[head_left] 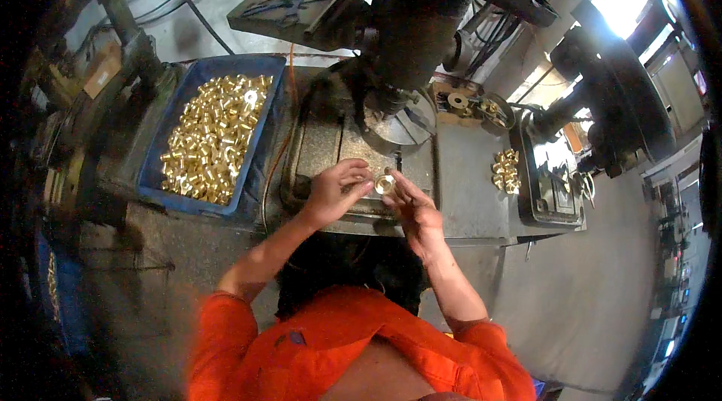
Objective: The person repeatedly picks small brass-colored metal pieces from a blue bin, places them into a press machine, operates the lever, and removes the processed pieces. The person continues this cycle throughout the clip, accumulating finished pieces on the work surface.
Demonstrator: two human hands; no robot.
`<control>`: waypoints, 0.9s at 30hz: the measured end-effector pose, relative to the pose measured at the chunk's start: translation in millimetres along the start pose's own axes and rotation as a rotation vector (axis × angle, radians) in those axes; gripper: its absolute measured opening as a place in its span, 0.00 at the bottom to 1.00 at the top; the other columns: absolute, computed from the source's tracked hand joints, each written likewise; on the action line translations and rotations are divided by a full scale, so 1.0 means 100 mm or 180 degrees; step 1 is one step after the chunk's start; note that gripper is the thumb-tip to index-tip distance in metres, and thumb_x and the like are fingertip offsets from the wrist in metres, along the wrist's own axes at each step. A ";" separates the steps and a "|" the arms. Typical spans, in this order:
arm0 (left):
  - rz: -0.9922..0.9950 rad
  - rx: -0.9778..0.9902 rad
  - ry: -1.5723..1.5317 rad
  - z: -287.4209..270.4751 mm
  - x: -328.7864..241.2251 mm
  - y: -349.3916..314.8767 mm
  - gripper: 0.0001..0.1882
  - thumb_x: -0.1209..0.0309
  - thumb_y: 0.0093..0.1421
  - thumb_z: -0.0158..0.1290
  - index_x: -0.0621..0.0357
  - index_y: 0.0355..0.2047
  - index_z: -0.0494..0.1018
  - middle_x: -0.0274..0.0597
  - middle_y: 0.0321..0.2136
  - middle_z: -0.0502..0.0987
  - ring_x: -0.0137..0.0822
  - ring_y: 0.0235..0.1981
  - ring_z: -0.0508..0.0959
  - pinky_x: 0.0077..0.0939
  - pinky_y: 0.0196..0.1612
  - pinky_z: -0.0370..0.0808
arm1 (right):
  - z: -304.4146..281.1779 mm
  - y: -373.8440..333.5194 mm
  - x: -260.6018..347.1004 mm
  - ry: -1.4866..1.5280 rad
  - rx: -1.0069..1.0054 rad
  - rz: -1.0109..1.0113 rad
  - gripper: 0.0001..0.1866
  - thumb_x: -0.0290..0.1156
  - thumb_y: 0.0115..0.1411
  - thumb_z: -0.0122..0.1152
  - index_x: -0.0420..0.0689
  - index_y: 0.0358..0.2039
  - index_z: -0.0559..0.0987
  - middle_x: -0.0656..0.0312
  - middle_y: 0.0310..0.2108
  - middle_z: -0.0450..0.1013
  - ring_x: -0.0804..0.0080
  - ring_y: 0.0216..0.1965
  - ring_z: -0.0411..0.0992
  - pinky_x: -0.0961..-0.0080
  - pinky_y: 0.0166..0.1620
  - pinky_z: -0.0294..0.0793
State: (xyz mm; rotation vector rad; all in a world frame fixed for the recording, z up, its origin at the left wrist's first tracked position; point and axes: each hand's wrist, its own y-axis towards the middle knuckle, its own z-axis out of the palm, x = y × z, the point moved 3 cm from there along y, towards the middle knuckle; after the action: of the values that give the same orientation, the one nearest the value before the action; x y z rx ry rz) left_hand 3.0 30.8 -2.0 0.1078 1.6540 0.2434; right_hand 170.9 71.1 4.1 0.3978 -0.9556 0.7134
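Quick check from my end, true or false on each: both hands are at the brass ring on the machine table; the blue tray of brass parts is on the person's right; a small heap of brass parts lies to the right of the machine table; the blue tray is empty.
1. Both hands meet at one brass ring on the machine table. True: the left hand and right hand both have fingertips at it.
2. The blue tray is on the person's right. False: it is on the left.
3. A small heap of brass parts lies right of the machine table. True.
4. The blue tray is empty. False: it is full of brass parts.
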 end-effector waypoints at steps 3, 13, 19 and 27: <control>-0.0313 -0.0299 -0.1016 0.22 0.10 0.08 0.15 0.76 0.57 0.50 0.66 0.44 0.64 0.45 0.35 0.74 0.29 0.36 0.74 0.21 0.38 0.72 | 0.08 0.02 0.01 -0.0045 -0.0162 -0.0242 0.34 0.29 0.44 0.47 0.37 0.56 0.61 0.58 0.59 0.56 0.65 0.60 0.53 0.66 0.61 0.50; -0.0476 -0.0525 -0.1098 -0.09 0.23 0.36 0.12 0.72 0.57 0.50 0.64 0.39 0.65 0.45 0.24 0.75 0.31 0.21 0.75 0.23 0.28 0.72 | -0.16 0.07 0.19 -0.1219 -0.0867 -0.1210 0.37 0.24 0.39 0.43 0.38 0.56 0.62 0.56 0.58 0.56 0.65 0.61 0.50 0.67 0.59 0.51; -0.0676 -0.0721 -0.1078 -0.18 0.50 0.86 0.14 0.69 0.55 0.53 0.64 0.36 0.63 0.45 0.21 0.73 0.32 0.17 0.75 0.23 0.20 0.71 | -0.58 -0.10 0.46 -0.1495 -0.0625 -0.1171 0.36 0.18 0.34 0.38 0.35 0.51 0.67 0.50 0.48 0.67 0.63 0.50 0.65 0.70 0.50 0.63; -0.0715 -0.1162 -0.1070 -0.08 0.67 0.95 0.16 0.69 0.54 0.54 0.68 0.36 0.63 0.48 0.21 0.73 0.33 0.17 0.75 0.23 0.21 0.72 | -0.60 0.31 1.43 -0.2608 -0.0503 -0.1575 0.32 0.10 0.36 0.31 0.35 0.43 0.72 0.53 0.36 0.72 0.67 0.33 0.73 0.76 0.34 0.72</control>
State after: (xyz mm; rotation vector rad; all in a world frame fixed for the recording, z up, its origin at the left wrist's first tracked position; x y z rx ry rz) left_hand -19.1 137.3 -45.5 -0.2976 1.2529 0.3322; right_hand 239.0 182.1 93.3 0.7794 -1.5897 -0.0099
